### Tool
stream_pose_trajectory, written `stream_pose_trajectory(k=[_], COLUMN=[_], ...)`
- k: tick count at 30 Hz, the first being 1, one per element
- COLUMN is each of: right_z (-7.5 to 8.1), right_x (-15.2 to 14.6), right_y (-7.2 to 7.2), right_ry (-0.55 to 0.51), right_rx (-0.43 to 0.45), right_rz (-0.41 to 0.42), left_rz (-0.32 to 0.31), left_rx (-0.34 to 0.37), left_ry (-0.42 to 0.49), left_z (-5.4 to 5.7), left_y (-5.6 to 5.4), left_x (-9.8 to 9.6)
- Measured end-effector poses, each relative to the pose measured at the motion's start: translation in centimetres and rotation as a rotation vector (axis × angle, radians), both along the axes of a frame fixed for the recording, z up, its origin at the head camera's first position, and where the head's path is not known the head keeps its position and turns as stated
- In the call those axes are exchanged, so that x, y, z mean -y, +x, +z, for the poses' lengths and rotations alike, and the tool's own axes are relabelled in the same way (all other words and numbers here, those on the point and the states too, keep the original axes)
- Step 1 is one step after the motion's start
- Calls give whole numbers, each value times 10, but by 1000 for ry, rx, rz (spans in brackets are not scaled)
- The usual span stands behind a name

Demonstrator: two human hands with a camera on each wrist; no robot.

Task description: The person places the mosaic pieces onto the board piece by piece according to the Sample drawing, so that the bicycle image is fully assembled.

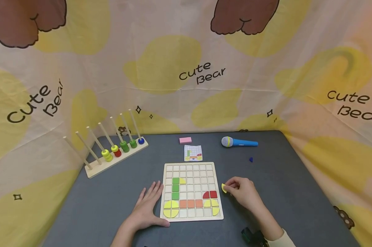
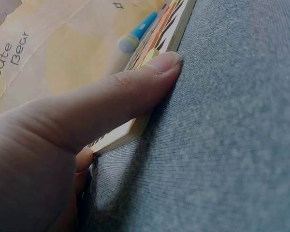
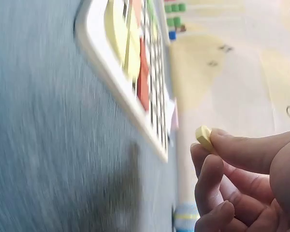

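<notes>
A square wooden grid board (image 1: 195, 171) lies on the dark table, set with green and orange squares, red pieces and yellow quarter-circles. My left hand (image 1: 145, 207) rests at the board's left side with fingers spread, its thumb along the near left corner. In the left wrist view, the thumb (image 2: 116, 104) lies straight against the board's edge (image 2: 130, 128). Just right of the board, my right hand (image 1: 244, 192) pinches a yellow quarter-circle piece (image 1: 224, 188) between thumb and fingertips. The right wrist view shows this yellow piece (image 3: 203, 137) held off the table.
A small pattern card (image 1: 193, 153) and a pink block (image 1: 185, 140) lie behind the board. At back right are a blue toy microphone (image 1: 242, 142) and a small dark blue piece (image 1: 251, 159). A peg rack (image 1: 118, 156) with colored beads stands at left.
</notes>
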State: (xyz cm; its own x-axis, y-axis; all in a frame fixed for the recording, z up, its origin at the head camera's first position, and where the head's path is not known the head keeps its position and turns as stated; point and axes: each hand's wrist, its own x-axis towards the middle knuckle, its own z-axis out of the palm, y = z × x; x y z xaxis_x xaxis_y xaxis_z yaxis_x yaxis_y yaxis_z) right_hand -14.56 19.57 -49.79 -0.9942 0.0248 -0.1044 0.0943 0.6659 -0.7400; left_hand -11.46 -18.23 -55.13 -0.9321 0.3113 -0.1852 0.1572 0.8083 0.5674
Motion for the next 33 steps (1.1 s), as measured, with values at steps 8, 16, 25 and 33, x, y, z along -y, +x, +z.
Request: stream_pose_trajectory(k=[8,16,25,33], right_z=[0,-6,-15,-20], right_x=[20,32,46,54], right_y=[16,31,43,47], right_ry=[-31,-56,50,125], right_rx=[4,14,-52,-95], right_rz=[58,157,264,253], left_rz=[-4,0,-2,5], left_rx=[-3,5,-5,0], left_ry=[-1,-1,-2,-8], left_z=[-1,-2,-2,-1], left_y=[1,0,1,1], left_x=[0,0,1,0])
